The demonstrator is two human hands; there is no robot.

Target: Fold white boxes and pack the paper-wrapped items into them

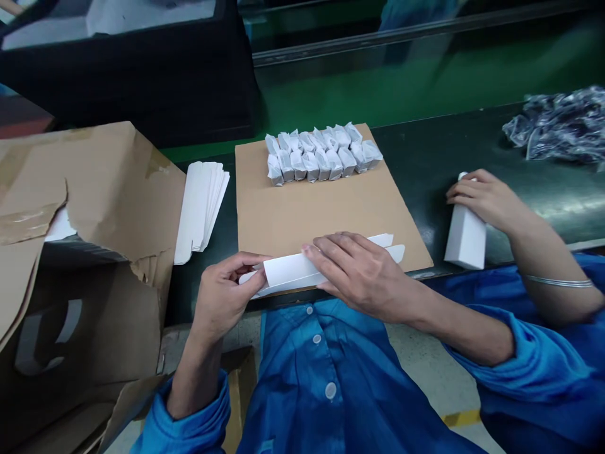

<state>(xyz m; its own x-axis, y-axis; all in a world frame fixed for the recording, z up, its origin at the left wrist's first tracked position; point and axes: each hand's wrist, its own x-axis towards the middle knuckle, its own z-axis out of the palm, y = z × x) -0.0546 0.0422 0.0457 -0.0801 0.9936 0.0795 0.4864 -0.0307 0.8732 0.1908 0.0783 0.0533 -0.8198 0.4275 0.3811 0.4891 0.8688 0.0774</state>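
Observation:
My left hand (pixel 222 293) pinches the left end of a flat white carton blank (pixel 295 270) at the near edge of a brown cardboard sheet (pixel 302 211). My right hand (pixel 357 271) lies over the blank's middle, fingers pressed onto it. The blank's right flaps stick out past my fingers. Two rows of small white wrapped packets (pixel 321 156) sit at the far end of the sheet.
A stack of flat white blanks (pixel 201 208) lies left of the sheet, beside an open torn cardboard box (pixel 89 189). At right a co-worker's hand (pixel 486 198) rests on an upright white box (pixel 466 239). Clear plastic bags (pixel 562 123) lie far right on the green-edged table.

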